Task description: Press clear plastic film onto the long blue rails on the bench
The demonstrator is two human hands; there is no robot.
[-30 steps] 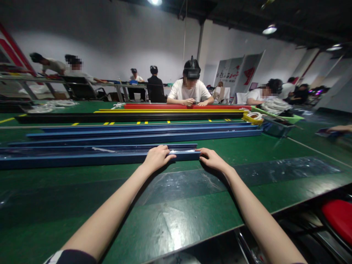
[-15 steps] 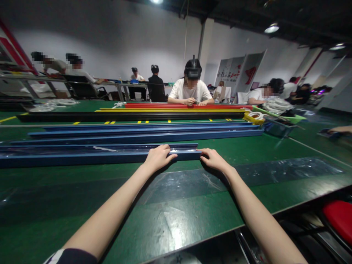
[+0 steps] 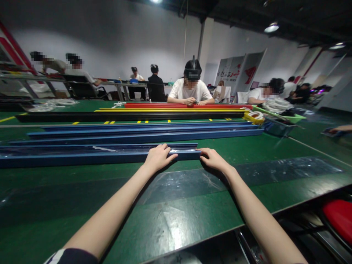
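A long blue channel [image 3: 82,160] lies across the green table [image 3: 154,234], with clear film inside its trough. My left hand [image 3: 159,157] grips its near wall close to the right end, thumb in front and fingers over the top. At the channel's right end is my right hand [image 3: 213,158], its fingertips on the end edge and its thumb just below them. Nearer to me a strip of clear film [image 3: 187,185] is spread flat on the table, under my forearms.
More blue channels [image 3: 137,138] lie behind, then black [image 3: 82,117], yellow and red [image 3: 165,105] strips. Baskets with white coils [image 3: 277,106] stand at the right. A person [image 3: 189,90] sits opposite. A red stool [image 3: 339,220] is at lower right.
Both hands keep their places on the blue channel. At the far right, another person's hand has shifted slightly.
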